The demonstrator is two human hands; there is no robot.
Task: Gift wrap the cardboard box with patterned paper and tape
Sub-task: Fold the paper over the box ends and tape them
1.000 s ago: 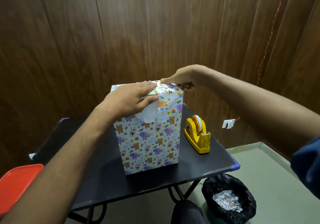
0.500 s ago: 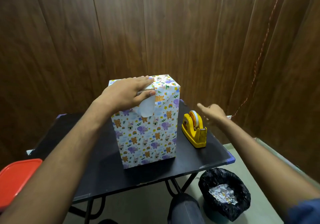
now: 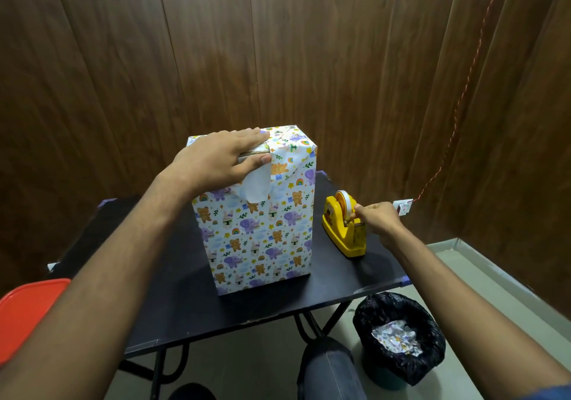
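Box [image 3: 259, 229], wrapped in animal-print paper, stands upright mid-table [image 3: 173, 301]. Red lid/container [image 3: 27, 313] at far left edge. L hand [image 3: 222, 158] lies flat on box top, fingers straight + together, thumb pressing white paper flap [image 3: 255, 188] on front face. R of box: yellow tape dispenser [image 3: 344, 229]; R hand [image 3: 375, 222] fingertips pinch tape end at roll. Black bin [image 3: 398, 334] on floor, paper scraps inside.

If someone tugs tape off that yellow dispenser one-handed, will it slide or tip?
Probably stays put: the tape dispenser has a broad, low base flat on the table. It may skid slightly, since only the right hand touches it. It looks like stiff plastic, unlikely to flex.
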